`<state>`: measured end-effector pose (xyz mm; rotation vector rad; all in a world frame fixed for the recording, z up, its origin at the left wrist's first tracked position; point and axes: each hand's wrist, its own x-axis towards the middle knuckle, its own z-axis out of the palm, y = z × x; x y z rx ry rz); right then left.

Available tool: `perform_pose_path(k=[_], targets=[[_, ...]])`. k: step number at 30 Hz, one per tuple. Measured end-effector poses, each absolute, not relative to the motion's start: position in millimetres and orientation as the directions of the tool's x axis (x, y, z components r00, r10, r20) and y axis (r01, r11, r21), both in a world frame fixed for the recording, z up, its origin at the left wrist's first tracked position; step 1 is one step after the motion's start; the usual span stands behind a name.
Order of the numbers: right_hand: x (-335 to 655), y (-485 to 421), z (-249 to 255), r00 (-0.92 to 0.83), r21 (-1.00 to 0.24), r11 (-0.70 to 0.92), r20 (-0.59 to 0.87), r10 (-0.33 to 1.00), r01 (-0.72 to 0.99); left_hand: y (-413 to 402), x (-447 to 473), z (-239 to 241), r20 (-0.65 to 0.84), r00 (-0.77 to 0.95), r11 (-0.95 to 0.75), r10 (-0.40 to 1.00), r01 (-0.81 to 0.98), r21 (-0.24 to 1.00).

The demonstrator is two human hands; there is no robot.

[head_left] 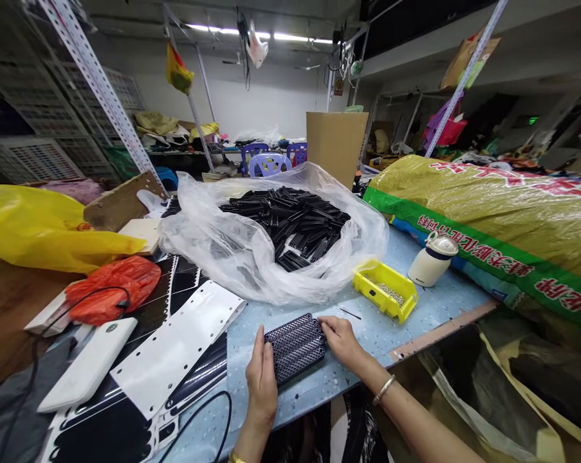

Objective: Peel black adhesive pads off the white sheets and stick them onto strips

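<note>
A black rectangular piece with a diamond-patterned perforated face (296, 347) is between my hands above the blue speckled table (367, 354). My left hand (262, 373) presses on its left end, fingers pointing away from me. At its right end my right hand (339, 337) pinches the far corner between thumb and fingers. Whether it is one part or several stacked together I cannot tell. Just beyond, a clear plastic bag (213, 257) lies opened around a heap of black slatted plastic parts (290, 218). A yellow bin (387, 292) of small metal pieces stands to the right.
Right of the bin is a cream flask (432, 260), beside a large printed sack (488, 212). On the left lie a white perforated sheet (179, 347), a white power bank-like block (90, 363), a red bag (114, 289) and a black cable (227, 411). A cardboard box (336, 148) stands behind.
</note>
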<state>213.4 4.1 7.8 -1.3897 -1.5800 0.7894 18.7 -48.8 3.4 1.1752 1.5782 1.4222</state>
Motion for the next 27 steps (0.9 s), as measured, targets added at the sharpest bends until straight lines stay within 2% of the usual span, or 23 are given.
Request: perform_pose_path(k=[4,8,12,16,22,27], targets=[[211,-4,9,-0.029,-0.856,0.204,0.216,0.976,0.475,-41,23,1,0.066,-0.327,-0.006,0.943,0.182,0.983],[214,0,8,-0.003,-0.882,0.172,0.190,0.982,0.439,-37,22,-4,0.066,-0.341,-0.018,0.938,0.140,0.990],[216,14,6,0.083,-0.904,0.114,0.162,0.983,0.413,-41,16,-8,0.012,-0.359,-0.035,0.933,-0.056,0.998],[214,21,4,0.036,-0.895,0.152,0.183,0.982,0.419,-49,15,-8,-0.080,-0.323,0.004,0.943,-0.231,0.973],[213,14,1,0.019,-0.880,0.186,0.216,0.976,0.437,-47,20,-12,-0.022,-0.288,0.000,0.957,-0.077,0.997],[223,10,1,0.085,-0.922,0.123,0.165,0.983,0.366,-53,14,-5,-0.055,-0.278,0.017,0.959,-0.138,0.990]])
